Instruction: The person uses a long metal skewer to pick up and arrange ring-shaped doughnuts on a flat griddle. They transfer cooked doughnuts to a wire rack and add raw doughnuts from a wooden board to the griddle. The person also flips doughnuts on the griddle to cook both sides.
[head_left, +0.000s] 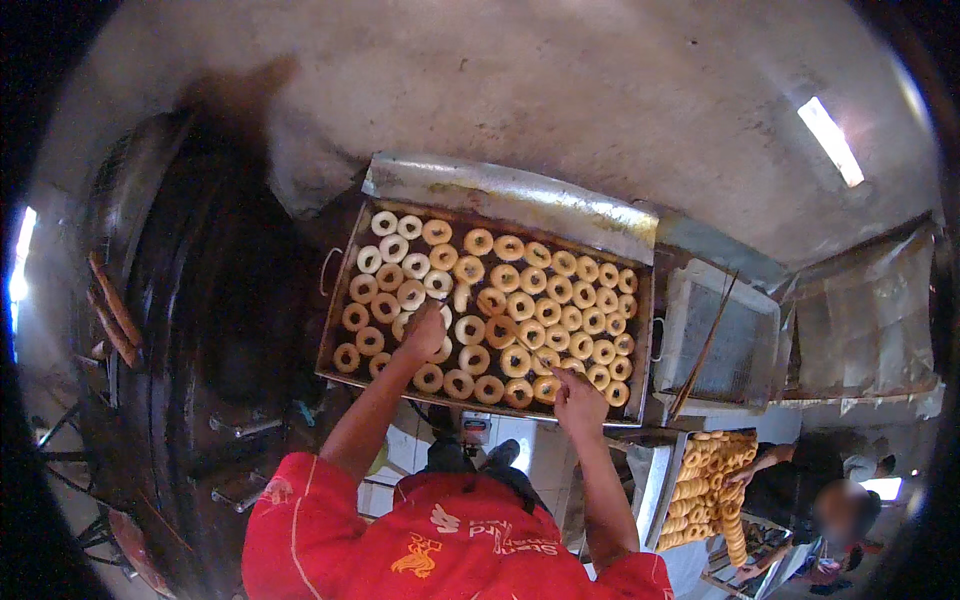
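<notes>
A wide rectangular fryer pan (487, 409) in front of me holds many ring doughnuts in dark oil. Those at the upper left, such as one pale doughnut (384, 223), are whitish, while the doughnuts on the right (559, 289) are golden. My left hand (426, 331) is over the left-centre rings with its fingers curled; whether it grips something is hidden. One doughnut (463, 297) beside it is tipped on edge. My right hand (581, 401) is over the pan's front right edge, closed on a thin stick (531, 348) that points up-left among the rings.
A metal splash guard (510, 196) rises behind the pan against the wall. To the right are a mesh-bottomed tray (716, 337) and long thin sticks (705, 345). Lower right, another person's hand (742, 476) touches a tray of stacked doughnuts (694, 487). Dark equipment (225, 322) stands left.
</notes>
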